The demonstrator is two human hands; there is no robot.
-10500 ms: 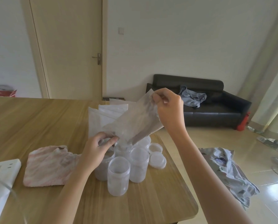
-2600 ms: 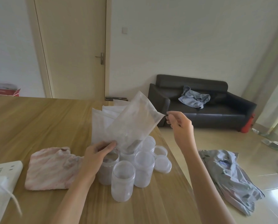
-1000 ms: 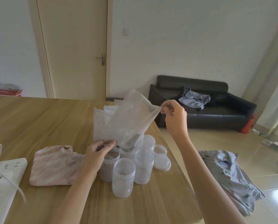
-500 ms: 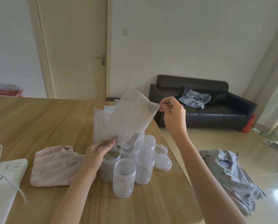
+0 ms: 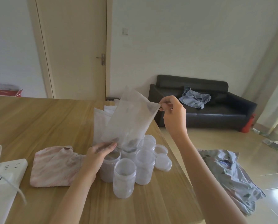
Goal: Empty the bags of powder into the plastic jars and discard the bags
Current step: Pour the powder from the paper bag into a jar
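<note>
We're tipping the bag [image 5: 128,120] mouth-down over a far jar [image 5: 130,151], long axis slanting up-right, right hand [image 5: 172,113] pinching its high far corner, left hand [image 5: 97,155] pinching the low edge beside the jars on the bench [image 5: 38,120].

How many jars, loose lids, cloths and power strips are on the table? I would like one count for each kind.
Jars: 5
Loose lids: 2
Pink cloth: 1
Power strip: 1
Total: 9
</note>
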